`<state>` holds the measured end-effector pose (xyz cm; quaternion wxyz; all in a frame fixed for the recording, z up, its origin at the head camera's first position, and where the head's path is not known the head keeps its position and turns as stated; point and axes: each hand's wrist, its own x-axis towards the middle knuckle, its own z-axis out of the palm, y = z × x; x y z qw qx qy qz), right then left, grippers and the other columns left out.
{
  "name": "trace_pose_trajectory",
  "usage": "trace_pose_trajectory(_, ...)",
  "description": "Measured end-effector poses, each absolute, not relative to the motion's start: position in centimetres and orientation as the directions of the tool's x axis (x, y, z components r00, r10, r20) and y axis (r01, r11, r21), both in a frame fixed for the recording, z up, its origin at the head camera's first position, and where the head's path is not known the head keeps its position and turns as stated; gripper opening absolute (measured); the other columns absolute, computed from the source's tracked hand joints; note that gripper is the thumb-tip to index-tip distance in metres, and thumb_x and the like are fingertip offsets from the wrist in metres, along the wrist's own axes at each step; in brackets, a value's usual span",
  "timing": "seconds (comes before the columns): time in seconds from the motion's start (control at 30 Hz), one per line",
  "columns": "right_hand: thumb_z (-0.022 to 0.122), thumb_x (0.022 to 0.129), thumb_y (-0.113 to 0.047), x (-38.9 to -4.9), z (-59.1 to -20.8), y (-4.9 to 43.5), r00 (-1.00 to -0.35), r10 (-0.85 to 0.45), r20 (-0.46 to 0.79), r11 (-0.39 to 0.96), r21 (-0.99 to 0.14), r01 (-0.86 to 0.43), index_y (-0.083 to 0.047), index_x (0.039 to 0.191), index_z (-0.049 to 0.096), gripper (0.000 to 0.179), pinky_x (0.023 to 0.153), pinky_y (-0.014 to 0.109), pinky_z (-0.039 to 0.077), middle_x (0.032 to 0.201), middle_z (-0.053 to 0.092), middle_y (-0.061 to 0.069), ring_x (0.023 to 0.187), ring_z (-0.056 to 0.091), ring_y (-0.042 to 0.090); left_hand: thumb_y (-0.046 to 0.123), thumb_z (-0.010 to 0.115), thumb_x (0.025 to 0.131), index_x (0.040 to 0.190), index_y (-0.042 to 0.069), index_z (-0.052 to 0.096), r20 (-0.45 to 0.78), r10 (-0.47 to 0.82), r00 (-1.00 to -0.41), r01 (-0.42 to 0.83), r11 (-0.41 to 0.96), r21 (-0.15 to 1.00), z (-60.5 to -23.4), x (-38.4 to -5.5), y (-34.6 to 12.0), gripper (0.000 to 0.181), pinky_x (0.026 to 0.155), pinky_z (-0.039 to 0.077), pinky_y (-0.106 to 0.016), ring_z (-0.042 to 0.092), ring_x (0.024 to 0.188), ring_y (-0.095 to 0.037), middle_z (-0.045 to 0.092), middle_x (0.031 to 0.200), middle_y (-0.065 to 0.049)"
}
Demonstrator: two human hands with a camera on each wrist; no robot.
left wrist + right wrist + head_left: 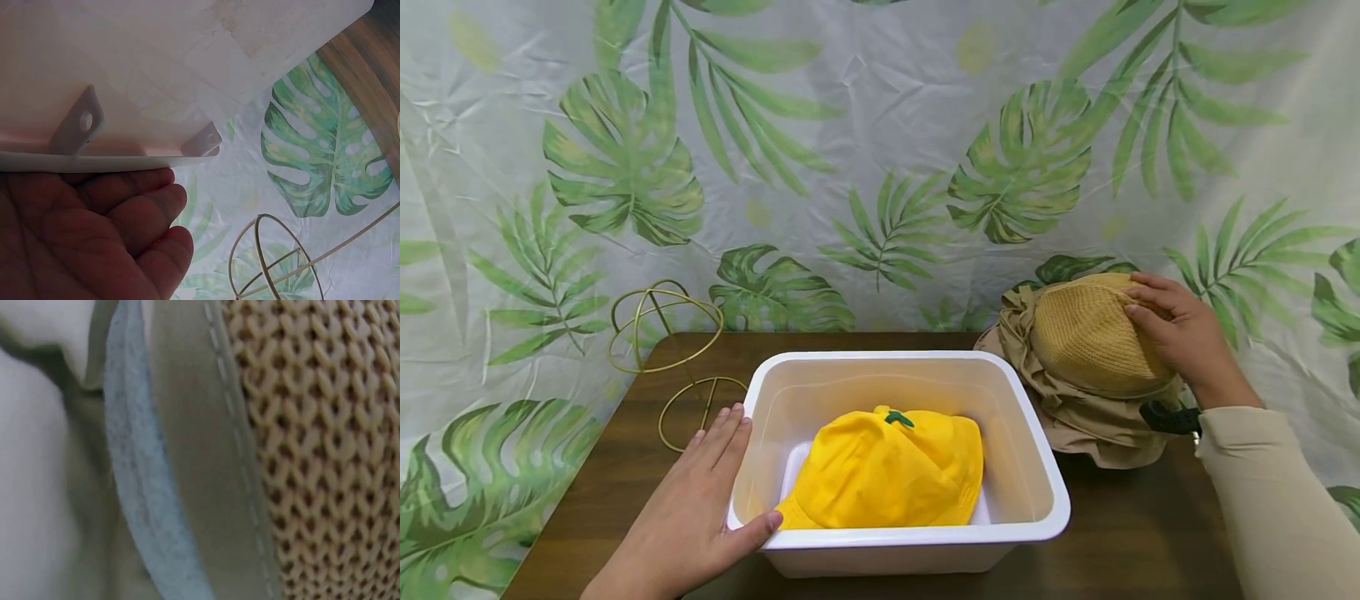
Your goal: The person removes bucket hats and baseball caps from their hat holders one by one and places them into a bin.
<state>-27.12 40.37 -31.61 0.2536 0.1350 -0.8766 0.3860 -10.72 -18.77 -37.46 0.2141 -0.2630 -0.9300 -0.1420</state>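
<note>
A white plastic bin (1049, 467) stands in front of me with a yellow cap (887, 475) inside; a small green leaf-like tab tops the cap. My left hand (688, 504) rests along its left rim, fingers extended and thumb at the front corner. In the left wrist view, the fingers (144, 200) lie against the outside of the rim. To the right of the bin is a beige hat (1093, 337) with a knitted crown and a wide, crumpled fabric brim. My right hand (1180, 329) holds the crown's right side between thumb and fingers. Knitted crown (331, 450) and brim fill the right wrist view.
A gold wire stand (703, 379) with rounded hoops is behind and left of the bin. The dark wooden table (625, 437) ends at a leaf-printed curtain (880, 167). A black band (1168, 419) circles my right wrist.
</note>
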Motion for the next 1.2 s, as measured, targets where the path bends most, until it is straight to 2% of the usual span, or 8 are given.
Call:
trace_pose_trajectory(0.27, 0.063, 0.098, -0.017, -27.0, -31.7, 40.4, -0.846, 0.014, 0.534, 0.672, -0.631, -0.387, 0.007, 0.12, 0.066, 0.032, 0.09, 0.002, 0.035, 0.145, 0.051, -0.006, 0.126, 0.043, -0.003, 0.058, 0.065, 0.086, 0.144, -0.011, 0.042, 0.476, 0.43, -0.767, 0.553, 0.819, 0.152, -37.6, -10.8, -18.9, 0.093, 0.118, -0.001, -0.023, 0.031, 0.143, -0.039, 0.037, 0.153, -0.023)
trace_pose_trajectory(0.77, 0.066, 0.097, -0.014, -26.5, -30.1, 40.5, -0.836, 0.108, 0.538, 0.608, -0.701, -0.372, 0.004, 0.118, 0.069, 0.029, 0.091, 0.003, 0.036, 0.134, 0.057, -0.016, 0.126, 0.045, -0.001, 0.056, 0.066, 0.085, 0.145, -0.01, 0.041, 0.476, 0.43, -0.767, 0.553, 0.819, 0.151, -37.6, -10.8, -18.9, 0.092, 0.118, 0.0, -0.024, 0.031, 0.143, -0.037, 0.036, 0.154, -0.022)
trace_pose_trajectory(1.2, 0.067, 0.094, -0.006, -25.7, -26.3, 40.0, -0.795, 0.163, 0.585, 0.514, -0.738, -0.437, 0.006, 0.12, 0.069, 0.029, 0.087, 0.006, 0.042, 0.132, 0.062, -0.009, 0.123, 0.053, 0.003, 0.056, 0.066, 0.085, 0.145, -0.01, 0.042, 0.469, 0.424, -0.775, 0.545, 0.824, 0.155, -37.4, -10.8, -18.8, 0.092, 0.117, -0.002, -0.021, 0.031, 0.143, -0.037, 0.036, 0.155, -0.021)
